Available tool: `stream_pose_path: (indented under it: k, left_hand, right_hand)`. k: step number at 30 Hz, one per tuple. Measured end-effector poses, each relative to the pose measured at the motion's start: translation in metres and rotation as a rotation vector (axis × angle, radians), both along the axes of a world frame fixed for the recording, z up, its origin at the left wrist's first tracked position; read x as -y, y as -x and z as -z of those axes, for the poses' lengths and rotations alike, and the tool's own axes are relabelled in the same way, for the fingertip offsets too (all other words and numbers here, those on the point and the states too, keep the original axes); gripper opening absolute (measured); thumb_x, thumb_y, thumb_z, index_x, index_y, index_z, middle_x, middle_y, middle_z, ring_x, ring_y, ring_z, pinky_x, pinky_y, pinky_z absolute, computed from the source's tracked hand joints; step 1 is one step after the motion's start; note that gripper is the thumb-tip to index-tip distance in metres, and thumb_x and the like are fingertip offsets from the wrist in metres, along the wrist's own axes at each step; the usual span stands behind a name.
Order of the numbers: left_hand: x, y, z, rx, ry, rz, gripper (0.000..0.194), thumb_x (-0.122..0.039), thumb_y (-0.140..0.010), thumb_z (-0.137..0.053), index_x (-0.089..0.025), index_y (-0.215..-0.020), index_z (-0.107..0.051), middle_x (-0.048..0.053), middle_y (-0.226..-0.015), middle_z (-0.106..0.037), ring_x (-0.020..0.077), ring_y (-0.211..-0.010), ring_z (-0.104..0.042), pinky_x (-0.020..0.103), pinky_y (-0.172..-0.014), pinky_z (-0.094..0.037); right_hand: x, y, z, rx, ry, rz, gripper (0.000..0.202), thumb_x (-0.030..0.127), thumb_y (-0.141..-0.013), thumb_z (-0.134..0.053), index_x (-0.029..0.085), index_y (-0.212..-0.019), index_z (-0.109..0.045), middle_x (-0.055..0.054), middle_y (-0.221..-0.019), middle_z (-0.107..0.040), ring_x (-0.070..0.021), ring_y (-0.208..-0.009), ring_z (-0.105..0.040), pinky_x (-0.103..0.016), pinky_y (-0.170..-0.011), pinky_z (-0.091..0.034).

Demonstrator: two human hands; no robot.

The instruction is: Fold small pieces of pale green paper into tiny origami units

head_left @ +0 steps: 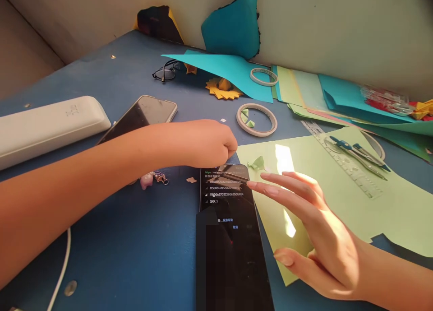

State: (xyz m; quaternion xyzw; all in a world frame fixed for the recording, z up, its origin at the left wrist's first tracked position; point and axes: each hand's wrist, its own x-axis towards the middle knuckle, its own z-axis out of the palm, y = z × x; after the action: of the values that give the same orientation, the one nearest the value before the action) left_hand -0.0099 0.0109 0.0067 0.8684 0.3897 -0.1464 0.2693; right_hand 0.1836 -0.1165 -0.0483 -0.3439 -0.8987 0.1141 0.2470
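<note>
My left hand point(209, 144) is closed in a fist just above the top edge of a black phone point(233, 252); anything inside it is hidden. That phone lies upright to my view, its screen lit with lines of text and numbers. My right hand point(318, 229) is spread, fingers apart, its index fingertip over or on the phone's upper right edge. Beneath this hand is a light green paper sheet point(345, 202). Near its fingertips sits a small folded green scrap point(257, 162).
Behind are two tape rolls point(257, 132) point(264, 82), glasses point(164, 74), a yellow paper flower point(223, 94) and blue paper point(233, 71). A clear ruler point(355, 178) and compass point(358, 155) lie right. Left are another phone point(145, 112), a white case point(50, 126) and a charm point(147, 180).
</note>
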Motion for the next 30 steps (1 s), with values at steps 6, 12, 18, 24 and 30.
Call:
stream_pose_path:
  k: [6,12,18,24,30]
  left_hand:
    - [0.001,0.001,0.001,0.027,-0.002,0.018,0.013,-0.016,-0.067,-0.039,-0.020,-0.056,-0.044,0.001,-0.062,-0.054,0.0150,-0.054,-0.042,0.028,-0.050,-0.026]
    - [0.001,0.000,-0.001,0.013,-0.001,0.013,0.014,-0.015,-0.067,-0.039,-0.020,-0.056,-0.044,0.001,-0.062,-0.054,0.0148,-0.054,-0.041,0.028,-0.050,-0.026]
    - [0.003,-0.002,-0.005,-0.003,0.014,-0.004,0.013,-0.014,-0.067,-0.039,-0.020,-0.056,-0.045,0.001,-0.066,-0.056,0.0147,-0.055,-0.041,0.027,-0.051,-0.028]
    - [0.002,-0.001,-0.004,0.002,0.025,-0.010,0.013,-0.014,-0.067,-0.039,-0.020,-0.056,-0.045,0.001,-0.065,-0.054,0.0150,-0.054,-0.042,0.028,-0.050,-0.028]
    - [0.002,-0.001,-0.005,0.007,0.015,0.013,0.013,-0.015,-0.068,-0.038,-0.020,-0.057,-0.042,0.001,-0.063,-0.053,0.0157,-0.055,-0.041,0.028,-0.049,-0.028]
  right_hand:
    - [-0.001,0.003,0.002,-0.009,0.044,0.018,0.062,0.034,-0.084,-0.045,0.007,-0.135,-0.022,-0.016,-0.132,-0.042,-0.0312,-0.127,-0.030,-0.050,-0.102,-0.020]
    - [-0.002,-0.001,0.000,0.035,-0.017,-0.038,0.068,0.037,-0.081,-0.049,0.008,-0.136,-0.019,-0.015,-0.126,-0.048,-0.0313,-0.126,-0.032,-0.049,-0.101,-0.023]
    - [-0.002,-0.004,-0.002,0.046,-0.007,-0.066,0.070,0.038,-0.079,-0.051,0.010,-0.135,-0.021,-0.012,-0.120,-0.055,-0.0306,-0.126,-0.033,-0.049,-0.102,-0.019]
    - [0.004,-0.007,-0.004,-0.045,-0.084,-0.152,0.052,0.040,-0.087,-0.037,0.014,-0.131,-0.032,-0.004,-0.098,-0.068,-0.0241,-0.119,-0.044,-0.047,-0.104,-0.017]
    - [0.010,-0.003,-0.003,-0.101,-0.097,-0.081,0.052,0.046,-0.090,-0.030,0.016,-0.132,-0.031,-0.003,-0.089,-0.069,-0.0227,-0.108,-0.052,-0.046,-0.102,-0.023]
